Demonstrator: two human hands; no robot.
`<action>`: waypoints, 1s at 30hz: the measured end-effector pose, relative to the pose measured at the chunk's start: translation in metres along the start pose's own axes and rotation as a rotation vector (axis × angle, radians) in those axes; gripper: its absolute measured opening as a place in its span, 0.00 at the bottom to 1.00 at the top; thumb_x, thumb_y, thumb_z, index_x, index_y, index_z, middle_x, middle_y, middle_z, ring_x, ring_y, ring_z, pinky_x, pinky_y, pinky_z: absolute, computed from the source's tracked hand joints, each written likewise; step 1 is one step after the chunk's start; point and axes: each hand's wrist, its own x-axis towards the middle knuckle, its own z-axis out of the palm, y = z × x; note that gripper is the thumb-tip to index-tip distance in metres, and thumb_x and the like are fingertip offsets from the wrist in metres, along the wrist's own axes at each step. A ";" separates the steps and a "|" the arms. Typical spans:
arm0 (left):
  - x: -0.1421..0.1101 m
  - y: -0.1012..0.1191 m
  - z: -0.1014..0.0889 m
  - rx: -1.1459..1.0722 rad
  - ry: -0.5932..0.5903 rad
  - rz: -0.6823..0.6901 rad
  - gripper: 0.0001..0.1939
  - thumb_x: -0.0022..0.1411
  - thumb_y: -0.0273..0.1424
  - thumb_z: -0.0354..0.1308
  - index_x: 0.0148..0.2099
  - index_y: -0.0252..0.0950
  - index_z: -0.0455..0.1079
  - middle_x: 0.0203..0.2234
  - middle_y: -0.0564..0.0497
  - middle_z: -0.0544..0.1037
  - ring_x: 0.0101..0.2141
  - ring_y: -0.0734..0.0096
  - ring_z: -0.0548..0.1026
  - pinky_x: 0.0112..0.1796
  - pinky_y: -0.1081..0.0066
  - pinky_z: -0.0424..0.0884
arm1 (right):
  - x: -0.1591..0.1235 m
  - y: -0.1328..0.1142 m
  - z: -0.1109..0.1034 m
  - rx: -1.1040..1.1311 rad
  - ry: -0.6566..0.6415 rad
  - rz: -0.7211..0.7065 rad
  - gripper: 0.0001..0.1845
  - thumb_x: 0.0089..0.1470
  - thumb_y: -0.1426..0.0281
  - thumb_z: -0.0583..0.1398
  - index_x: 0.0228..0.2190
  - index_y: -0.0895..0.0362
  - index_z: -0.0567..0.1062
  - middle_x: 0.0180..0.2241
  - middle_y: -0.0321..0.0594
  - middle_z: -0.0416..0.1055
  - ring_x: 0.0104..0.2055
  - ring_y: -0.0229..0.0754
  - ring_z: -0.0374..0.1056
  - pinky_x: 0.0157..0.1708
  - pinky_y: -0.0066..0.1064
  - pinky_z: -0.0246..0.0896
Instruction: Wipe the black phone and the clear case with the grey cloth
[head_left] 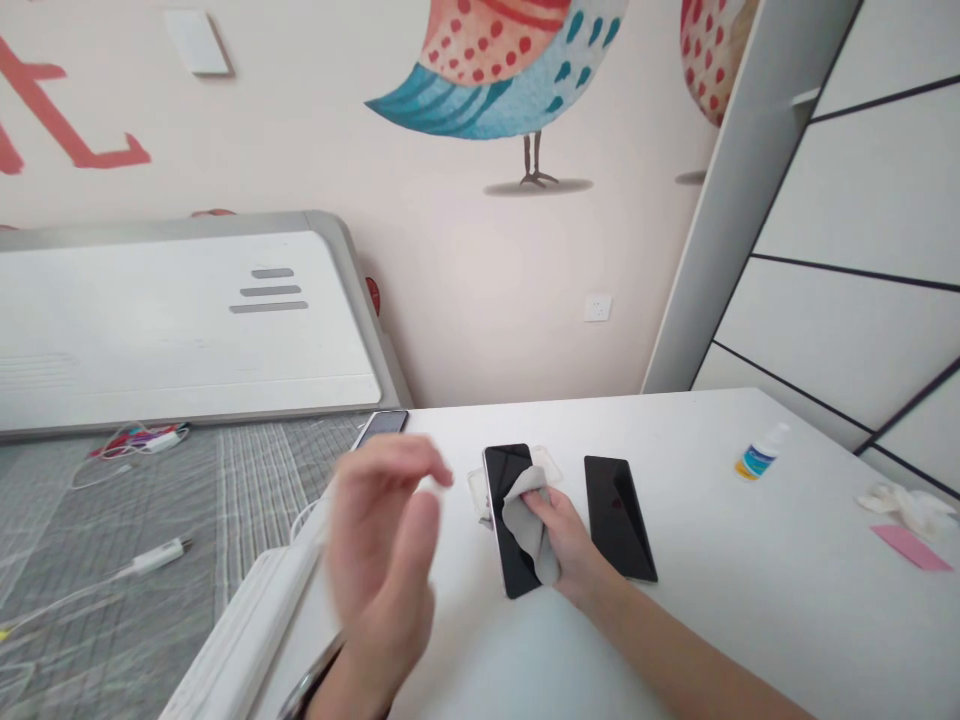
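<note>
My right hand (570,545) is closed on a grey cloth (527,515) and presses it onto the dark screen of a phone (506,500) lying flat on the white table (750,620). A clear case (555,465) shows under that phone's far end. A second black phone (619,515) lies just right of it, untouched. My left hand (382,560) is raised above the table's left part, blurred by motion, fingers loosely curved and apart, with nothing seen in it.
A small spray bottle (759,455) lies at the right. Crumpled white tissue (904,500) and a pink slip (911,548) sit near the right edge. Another phone (381,425) rests at the table's far left corner. Cables and a white charger (161,552) lie on the grey mat to the left.
</note>
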 end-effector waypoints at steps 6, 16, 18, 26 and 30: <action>-0.010 -0.070 0.017 -0.187 -0.576 -0.439 0.25 0.73 0.44 0.52 0.68 0.43 0.62 0.64 0.45 0.68 0.63 0.53 0.66 0.60 0.57 0.64 | -0.002 -0.007 0.002 -0.109 0.013 -0.065 0.30 0.44 0.44 0.70 0.35 0.57 0.77 0.26 0.38 0.78 0.28 0.45 0.75 0.29 0.34 0.71; -0.030 -0.084 0.015 -0.344 -0.589 -0.537 0.26 0.76 0.41 0.47 0.71 0.42 0.59 0.67 0.48 0.65 0.67 0.53 0.59 0.68 0.53 0.52 | -0.003 -0.013 0.000 -0.226 0.004 -0.108 0.25 0.38 0.54 0.76 0.35 0.55 0.79 0.31 0.37 0.78 0.35 0.44 0.74 0.37 0.33 0.68; -0.035 -0.077 0.017 -0.338 -0.664 -0.519 0.27 0.75 0.41 0.48 0.73 0.44 0.55 0.69 0.49 0.62 0.70 0.53 0.54 0.69 0.54 0.50 | 0.002 -0.013 -0.006 -0.249 0.086 -0.152 0.25 0.43 0.50 0.73 0.34 0.55 0.78 0.30 0.37 0.78 0.33 0.44 0.73 0.34 0.33 0.67; -0.049 -0.079 0.029 -0.321 -0.686 -0.796 0.37 0.70 0.47 0.54 0.73 0.44 0.46 0.54 0.41 0.74 0.50 0.51 0.77 0.36 0.61 0.82 | 0.017 -0.033 -0.020 -0.316 0.208 -0.390 0.25 0.48 0.50 0.68 0.41 0.54 0.76 0.39 0.40 0.79 0.42 0.48 0.74 0.43 0.37 0.68; -0.033 -0.089 0.023 -0.251 -0.604 -0.820 0.35 0.66 0.51 0.57 0.66 0.37 0.53 0.36 0.48 0.79 0.36 0.60 0.80 0.36 0.65 0.79 | 0.020 -0.064 -0.034 -0.504 0.101 -0.431 0.27 0.42 0.62 0.74 0.45 0.53 0.77 0.45 0.38 0.79 0.48 0.48 0.73 0.49 0.36 0.65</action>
